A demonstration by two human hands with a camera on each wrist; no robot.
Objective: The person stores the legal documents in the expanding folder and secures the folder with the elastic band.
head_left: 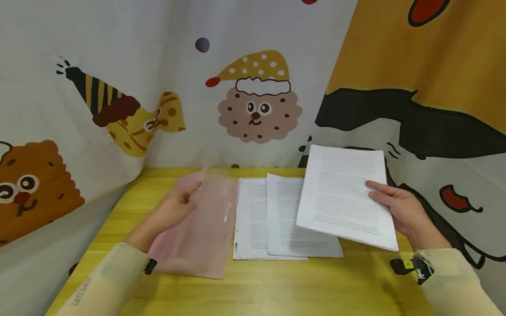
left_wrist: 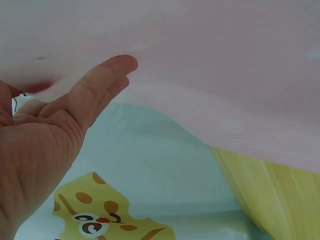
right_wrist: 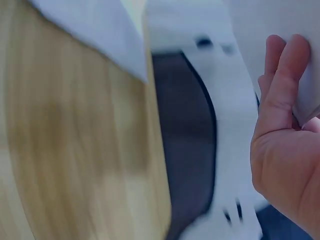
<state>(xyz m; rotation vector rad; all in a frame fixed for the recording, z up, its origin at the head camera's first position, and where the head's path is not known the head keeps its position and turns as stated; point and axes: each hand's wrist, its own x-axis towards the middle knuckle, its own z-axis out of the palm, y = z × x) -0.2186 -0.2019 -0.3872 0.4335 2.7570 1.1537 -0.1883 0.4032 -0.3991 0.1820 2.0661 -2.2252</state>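
Cartoon-printed cloth (head_left: 118,26) hangs behind the yellow wood-grain table (head_left: 276,289), a cookie face in a spotted cap (head_left: 258,116) staring out from its middle. From where I stand, the pink see-through folder (head_left: 205,237) lies on the left of the tabletop, its cover raised at an angle. Beside it are two sets of printed pages: the left set (head_left: 251,215) sits next to the folder, and the right set (head_left: 284,215) partly overlaps it. The person's left hand (head_left: 174,208) reaches over the folder, straight fingers against the raised film, thumb apart, nothing pinched between them. The right hand (head_left: 407,213) grips a thick stack of sheets (head_left: 344,193) by its right edge, fingers across the top face, holding it tilted above the table, with its left side over the right set.

I'd judge the step in hand to be opening the folder while the stack waits in the other hand. The next move seems to call for keeping that cover well back and levelling the sheets so their corners don't catch on the film.
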